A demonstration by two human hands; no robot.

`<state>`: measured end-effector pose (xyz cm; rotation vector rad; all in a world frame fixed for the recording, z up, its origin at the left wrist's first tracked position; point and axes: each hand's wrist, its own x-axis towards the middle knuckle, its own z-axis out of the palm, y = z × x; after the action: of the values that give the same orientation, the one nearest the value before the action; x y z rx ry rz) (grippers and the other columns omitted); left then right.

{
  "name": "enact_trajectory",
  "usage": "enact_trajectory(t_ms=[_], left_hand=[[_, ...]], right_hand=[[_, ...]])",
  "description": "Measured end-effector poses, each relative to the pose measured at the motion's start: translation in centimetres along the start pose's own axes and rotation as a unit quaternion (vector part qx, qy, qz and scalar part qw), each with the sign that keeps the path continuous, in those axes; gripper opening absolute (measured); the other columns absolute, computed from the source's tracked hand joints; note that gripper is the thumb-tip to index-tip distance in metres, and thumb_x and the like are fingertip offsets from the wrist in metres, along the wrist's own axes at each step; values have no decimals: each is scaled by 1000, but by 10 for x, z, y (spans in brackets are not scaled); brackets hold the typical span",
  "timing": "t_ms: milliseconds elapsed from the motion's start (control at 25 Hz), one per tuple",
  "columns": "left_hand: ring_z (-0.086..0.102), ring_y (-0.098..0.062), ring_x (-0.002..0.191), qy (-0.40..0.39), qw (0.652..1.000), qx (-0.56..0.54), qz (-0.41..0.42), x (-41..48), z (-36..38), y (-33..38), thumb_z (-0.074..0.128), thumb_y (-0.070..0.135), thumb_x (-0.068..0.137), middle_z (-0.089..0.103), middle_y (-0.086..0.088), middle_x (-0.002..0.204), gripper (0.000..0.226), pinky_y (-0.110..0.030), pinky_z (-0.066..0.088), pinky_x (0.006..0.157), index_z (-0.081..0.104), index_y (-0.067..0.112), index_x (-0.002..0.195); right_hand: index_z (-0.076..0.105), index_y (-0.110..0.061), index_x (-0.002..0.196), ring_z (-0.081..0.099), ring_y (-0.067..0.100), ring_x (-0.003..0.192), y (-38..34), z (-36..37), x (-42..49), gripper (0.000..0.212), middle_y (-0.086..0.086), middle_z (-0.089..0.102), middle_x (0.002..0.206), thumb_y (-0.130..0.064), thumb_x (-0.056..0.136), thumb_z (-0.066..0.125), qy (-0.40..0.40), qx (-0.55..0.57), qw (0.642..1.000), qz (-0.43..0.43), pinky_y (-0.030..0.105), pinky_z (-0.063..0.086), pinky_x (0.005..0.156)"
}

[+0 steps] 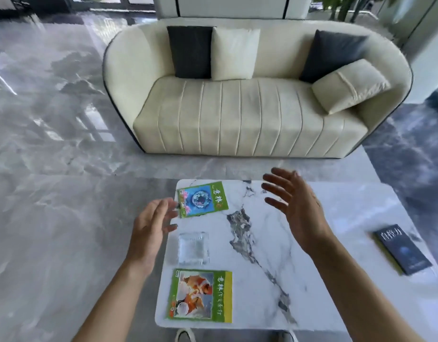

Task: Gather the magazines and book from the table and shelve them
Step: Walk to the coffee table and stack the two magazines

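Two green magazines lie flat on the white marble table [324, 218]. One with a blue round picture [202, 199] is at the far left corner; the other, with an orange picture [200, 295], is at the near left edge. A dark blue book [402, 248] lies at the table's right side. My left hand [150, 227] hovers open just left of the far magazine, fingertips close to its edge. Over the table's middle, right of that magazine, my right hand [295, 206] is raised with its fingers spread. Neither hand holds anything.
A clear glass ashtray [193, 248] sits between the two magazines. A cream sofa [250, 119] with dark and light cushions stands beyond the table on a glossy grey marble floor [52, 193]. No shelf is in view.
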<state>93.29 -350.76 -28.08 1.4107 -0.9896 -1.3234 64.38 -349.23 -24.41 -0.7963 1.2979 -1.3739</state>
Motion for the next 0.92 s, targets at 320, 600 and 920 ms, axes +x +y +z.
enact_trajectory(t_ms=[320,600,920], left_hand=[[68,-21,104,-110,982,78,-135,32,-29,-133,54,48,85,72,-5,114,41,-32,53,79,68,16,106],[67,-8,109,-176,946,191,-192,63,-41,-324,53,72,75,73,17,108,55,-30,54,88,70,29,105],[59,5,116,-277,902,305,-127,103,-39,-464,47,63,92,67,15,125,45,-8,45,91,62,30,119]], right_hand=[[67,-20,125,71,22,118,136,11,-38,80,4,76,125,-78,71,61,118,-4,987,108,47,53,101],[69,-19,119,71,26,117,341,-26,-49,45,8,77,123,-38,108,30,237,31,951,196,52,53,102],[69,-18,116,70,25,117,510,-28,-37,50,5,77,119,-48,104,30,276,70,935,212,48,52,101]])
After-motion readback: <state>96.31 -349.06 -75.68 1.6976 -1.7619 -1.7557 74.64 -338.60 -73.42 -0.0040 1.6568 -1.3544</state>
